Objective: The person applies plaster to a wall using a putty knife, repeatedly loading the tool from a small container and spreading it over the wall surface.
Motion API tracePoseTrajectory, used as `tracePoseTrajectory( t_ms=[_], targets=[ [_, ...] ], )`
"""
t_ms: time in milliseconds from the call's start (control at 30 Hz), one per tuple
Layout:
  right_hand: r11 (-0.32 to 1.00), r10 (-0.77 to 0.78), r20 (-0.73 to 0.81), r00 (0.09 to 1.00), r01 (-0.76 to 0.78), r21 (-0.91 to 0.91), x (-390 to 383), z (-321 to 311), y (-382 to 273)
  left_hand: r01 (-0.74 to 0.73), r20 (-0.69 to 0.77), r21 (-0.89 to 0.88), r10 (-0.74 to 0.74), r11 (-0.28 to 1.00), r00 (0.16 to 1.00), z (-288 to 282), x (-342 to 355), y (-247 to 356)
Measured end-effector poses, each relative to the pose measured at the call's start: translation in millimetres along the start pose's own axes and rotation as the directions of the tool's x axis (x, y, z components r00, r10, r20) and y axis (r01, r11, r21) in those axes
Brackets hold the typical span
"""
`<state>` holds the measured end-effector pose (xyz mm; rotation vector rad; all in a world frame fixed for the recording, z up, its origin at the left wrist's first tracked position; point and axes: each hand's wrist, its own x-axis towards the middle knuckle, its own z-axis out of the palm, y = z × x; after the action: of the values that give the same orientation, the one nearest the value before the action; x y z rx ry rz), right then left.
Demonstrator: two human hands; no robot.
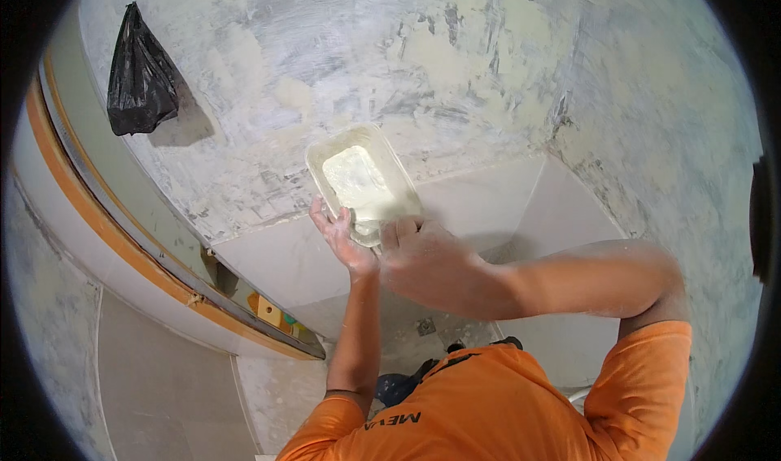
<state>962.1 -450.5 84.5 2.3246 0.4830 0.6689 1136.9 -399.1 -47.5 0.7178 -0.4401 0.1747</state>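
Note:
A pale rectangular tub point(323, 153) with rounded corners is held out in front of me, close to the wall. Cream-white paste point(358, 176) lies inside it, smooth and wet-looking. My left hand point(346, 237) grips the tub's near left corner, thumb and fingers around the rim. At the near right corner is my right hand point(427, 262), curled closed and smeared by motion. Whatever the right hand holds is hidden behind its fingers and the blur. Both hands carry whitish dust.
A black plastic bag point(142, 87) hangs on the patchy plastered wall point(488, 62) at upper left. Pale tiles point(480, 201) line the lower wall. A doorway with an orange-edged frame point(122, 237) curves along the left. A floor drain point(425, 326) shows below my arms.

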Motion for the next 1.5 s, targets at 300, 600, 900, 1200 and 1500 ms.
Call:
tracePoseTrajectory(
  t_ms=[300,600,900,1200,1500],
  targets=[
    [0.999,-0.009,0.025,1.0,0.008,0.048,27,-5,56,0.162,0.128,-0.118,-0.147,0.98,0.981,20,-3,8],
    [0.956,0.13,0.114,0.985,-0.155,0.25,31,-36,97,0.231,0.169,-0.122,-0.209,0.965,0.963,24,-4,18],
    [0.968,0.063,-0.055,0.996,-0.048,0.246,-6,15,40,0.245,0.111,-0.181,-0.228,0.952,0.967,20,1,17],
    [0.934,0.245,0.115,0.963,-0.266,0.24,13,-23,80,0.16,0.226,0.029,-0.162,0.987,0.961,8,4,14],
    [0.995,0.042,0.05,0.998,-0.046,0.089,-9,9,29,0.207,0.154,-0.205,-0.177,0.957,0.972,22,-1,17]
  ],
)
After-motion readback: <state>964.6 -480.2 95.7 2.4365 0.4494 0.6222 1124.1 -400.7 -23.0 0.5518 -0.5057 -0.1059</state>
